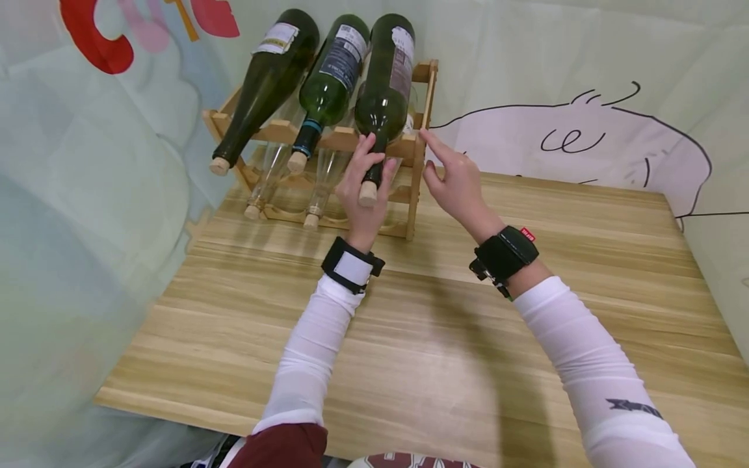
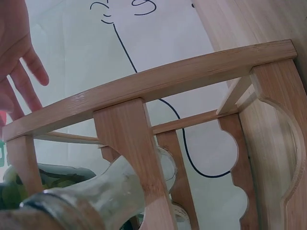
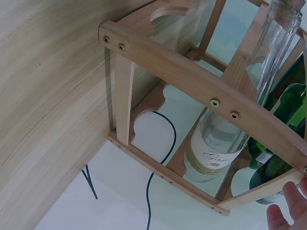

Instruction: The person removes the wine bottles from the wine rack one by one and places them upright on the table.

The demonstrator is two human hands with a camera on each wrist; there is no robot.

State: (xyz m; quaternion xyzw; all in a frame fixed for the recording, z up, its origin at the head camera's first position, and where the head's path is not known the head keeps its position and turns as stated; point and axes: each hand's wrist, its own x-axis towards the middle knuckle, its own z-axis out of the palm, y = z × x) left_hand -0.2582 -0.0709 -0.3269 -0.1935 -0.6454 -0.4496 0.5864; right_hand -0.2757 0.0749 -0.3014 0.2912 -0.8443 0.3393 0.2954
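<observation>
1. The left hand [image 1: 364,185] holds the neck of the right-hand green bottle [image 1: 381,97], fingers bent about one side and thumb along the other; the pale cork [image 1: 368,194] pokes out between them.
2. The right hand [image 1: 459,188] grips nothing: its index finger is stretched out, the tip touching the front upright of the wooden rack [image 1: 339,139], with the thumb apart from it.
3. The rack stands at the far left corner of the desk [image 1: 234,325]; its smooth, light wood has scalloped crossbars, and screws dot its rails in the right wrist view.
4. That green bottle lies in the top tier, nearest the rack's right end, neck sloping toward the desk's front edge.
5. Beside it lie a middle green bottle [image 1: 336,75], dark-labelled with a blue neck ring, and a slender-shouldered left green bottle [image 1: 266,84].
6. Clear glass bottles [image 1: 324,182], also corked, lie in the tier below.
7. The desk's top shows streaky, pale wood grain.
</observation>
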